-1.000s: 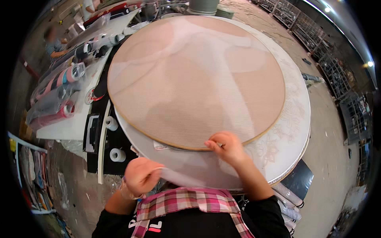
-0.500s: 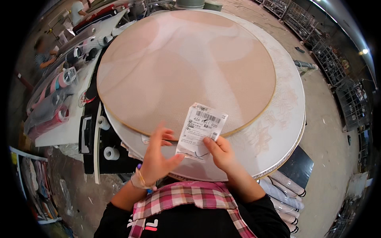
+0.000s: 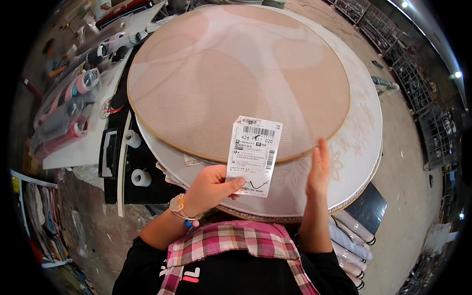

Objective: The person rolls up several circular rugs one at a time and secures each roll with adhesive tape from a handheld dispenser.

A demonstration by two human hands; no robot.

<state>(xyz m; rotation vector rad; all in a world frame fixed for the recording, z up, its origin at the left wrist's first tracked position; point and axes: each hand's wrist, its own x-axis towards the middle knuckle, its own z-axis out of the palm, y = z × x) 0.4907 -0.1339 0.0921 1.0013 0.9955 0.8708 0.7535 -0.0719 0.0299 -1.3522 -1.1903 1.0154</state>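
My left hand grips the lower left corner of a white printed shipping label, thumb on top, fingers behind it. The label faces up and bears a barcode, small print and a dark pen stroke. To its right, my right hand holds nothing, its fingers stretched forward and apart from the paper. Beneath lies a round pinkish-beige rug with a tan bound edge. It rests on a larger round white rug with a pale floral pattern, on top of a stack.
Left stands a long table with plastic-wrapped rolls. White tape rolls lie on a black surface nearer me. Rolled rugs sit low at right. Wire cages line the far right. A person is at far left.
The label has passed from my right hand to my left hand. My right hand has let go and moved right. The view has shifted slightly.
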